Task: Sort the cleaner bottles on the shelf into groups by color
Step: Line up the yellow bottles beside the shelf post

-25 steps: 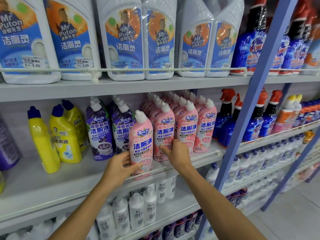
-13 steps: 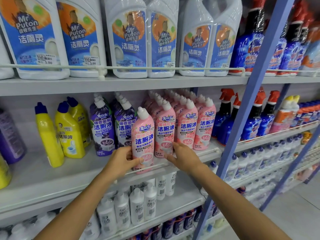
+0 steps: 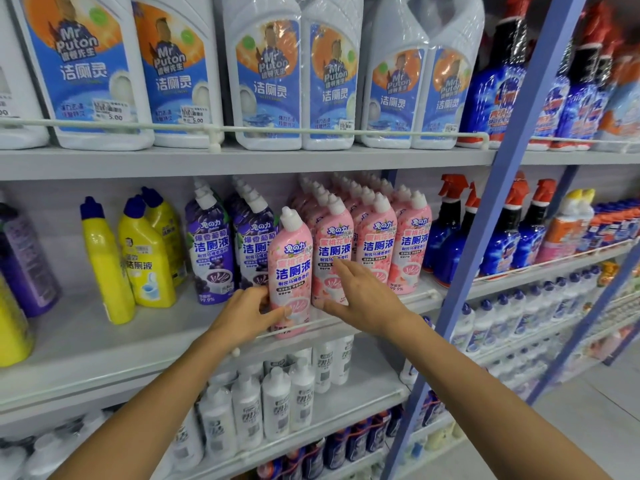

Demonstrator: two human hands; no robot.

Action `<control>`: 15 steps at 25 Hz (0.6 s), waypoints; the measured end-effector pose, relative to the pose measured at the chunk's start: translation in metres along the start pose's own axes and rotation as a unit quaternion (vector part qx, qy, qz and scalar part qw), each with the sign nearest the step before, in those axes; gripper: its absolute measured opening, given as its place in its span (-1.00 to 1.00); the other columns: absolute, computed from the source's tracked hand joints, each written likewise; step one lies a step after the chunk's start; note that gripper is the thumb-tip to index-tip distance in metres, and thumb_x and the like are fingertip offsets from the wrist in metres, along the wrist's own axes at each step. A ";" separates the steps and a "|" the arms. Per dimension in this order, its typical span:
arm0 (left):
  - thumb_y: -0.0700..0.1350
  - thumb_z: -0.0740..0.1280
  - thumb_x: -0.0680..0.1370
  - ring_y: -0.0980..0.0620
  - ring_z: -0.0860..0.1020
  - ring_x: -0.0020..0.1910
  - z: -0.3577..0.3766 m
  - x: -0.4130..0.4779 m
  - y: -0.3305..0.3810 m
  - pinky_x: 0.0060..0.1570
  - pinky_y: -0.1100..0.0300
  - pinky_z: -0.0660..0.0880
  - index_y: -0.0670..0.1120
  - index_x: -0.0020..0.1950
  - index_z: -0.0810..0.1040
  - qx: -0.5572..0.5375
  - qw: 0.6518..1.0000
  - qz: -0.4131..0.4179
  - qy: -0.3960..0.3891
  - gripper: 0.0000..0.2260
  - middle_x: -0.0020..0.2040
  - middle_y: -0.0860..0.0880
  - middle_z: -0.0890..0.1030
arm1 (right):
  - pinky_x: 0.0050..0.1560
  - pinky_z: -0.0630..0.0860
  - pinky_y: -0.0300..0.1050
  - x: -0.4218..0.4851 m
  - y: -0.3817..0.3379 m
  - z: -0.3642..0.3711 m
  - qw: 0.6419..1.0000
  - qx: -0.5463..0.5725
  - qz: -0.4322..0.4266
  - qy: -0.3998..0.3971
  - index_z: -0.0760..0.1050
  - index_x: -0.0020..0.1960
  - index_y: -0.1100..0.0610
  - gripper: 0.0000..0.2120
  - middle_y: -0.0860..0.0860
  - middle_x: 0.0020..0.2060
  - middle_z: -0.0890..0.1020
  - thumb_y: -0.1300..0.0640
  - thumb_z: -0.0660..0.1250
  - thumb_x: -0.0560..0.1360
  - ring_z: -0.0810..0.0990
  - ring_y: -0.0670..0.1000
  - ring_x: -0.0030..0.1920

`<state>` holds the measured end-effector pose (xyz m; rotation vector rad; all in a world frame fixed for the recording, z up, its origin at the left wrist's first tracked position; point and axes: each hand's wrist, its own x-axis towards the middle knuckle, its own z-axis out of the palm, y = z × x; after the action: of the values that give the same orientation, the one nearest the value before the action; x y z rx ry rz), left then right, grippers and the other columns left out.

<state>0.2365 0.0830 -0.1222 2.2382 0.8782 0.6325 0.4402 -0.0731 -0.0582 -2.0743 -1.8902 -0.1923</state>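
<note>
Both arms reach up and forward to the middle shelf [image 3: 86, 344]. The left hand [image 3: 247, 315] is curled round the low part of the front pink bottle [image 3: 291, 258], with the thumb on its front and the fingers on its left side. The right hand [image 3: 362, 301] is open. Its fingers are straight and spread a little, and they lie against the next pink bottle [image 3: 332, 244].

This is a shop aisle with grey shelves and a blue post [image 3: 491, 216]. Big white jugs [image 3: 266, 81] stand on the shelf above. Small white bottles [image 3: 277, 400] stand on the shelf below.

The front pink bottle stands upright at the shelf's front edge, ahead of the other pink ones. Purple bottles [image 3: 211, 251] are just beside it on the left. Yellow bottles [image 3: 145, 258] are further left.
</note>
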 end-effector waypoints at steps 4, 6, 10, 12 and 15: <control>0.35 0.37 0.43 0.17 0.64 -0.19 -0.010 -0.001 0.007 -0.16 0.06 0.63 0.08 0.09 0.61 0.137 0.991 0.009 0.001 -0.58 -0.19 0.15 0.67 | 0.06 0.53 0.03 0.026 -0.029 -0.001 0.996 0.003 -0.025 0.081 0.33 0.33 0.15 -0.30 0.06 0.22 0.49 -0.36 0.34 0.47 0.50 0.13 0.21; 0.39 0.31 0.46 0.11 0.61 -0.22 -0.018 -0.003 0.013 -0.25 0.06 0.57 0.07 0.07 0.57 0.211 0.977 0.021 -0.009 -0.57 -0.22 0.12 0.61 | 0.01 0.54 0.04 0.039 -0.042 0.002 0.994 0.012 -0.001 0.112 0.32 0.30 0.17 -0.26 0.08 0.22 0.49 -0.36 0.40 0.41 0.50 0.14 0.20; 0.51 0.15 0.40 -0.03 0.60 0.06 -0.038 -0.012 0.012 -0.07 -0.02 0.58 0.06 0.20 0.48 0.303 0.952 0.038 -0.024 -0.37 0.08 0.05 0.60 | 0.07 0.51 0.03 0.052 -0.065 0.018 0.976 0.112 0.061 0.178 0.31 0.36 0.20 -0.20 0.12 0.24 0.46 -0.25 0.53 0.36 0.48 0.16 0.22; 0.53 0.09 0.40 -0.06 0.57 0.19 -0.047 -0.017 0.005 0.03 -0.02 0.56 0.04 0.32 0.43 0.342 0.938 0.046 -0.023 -0.27 0.20 0.00 0.57 | 0.07 0.53 0.03 0.054 -0.072 0.029 0.964 0.146 0.077 0.209 0.29 0.36 0.21 -0.20 0.12 0.21 0.47 -0.20 0.55 0.36 0.49 0.16 0.19; 0.54 0.02 0.40 -0.10 0.51 0.30 -0.059 -0.025 -0.009 0.16 -0.02 0.52 0.00 0.43 0.36 0.378 0.925 0.029 -0.026 -0.18 0.32 -0.06 0.52 | 0.02 0.53 0.04 0.056 -0.076 0.036 0.954 0.161 0.105 0.229 0.30 0.32 0.18 -0.24 0.11 0.17 0.48 -0.18 0.56 0.35 0.49 0.14 0.15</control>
<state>0.1793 0.0930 -0.0939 2.9517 1.1726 0.2668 0.3674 -0.0033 -0.0634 -1.7994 -1.3195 -0.2670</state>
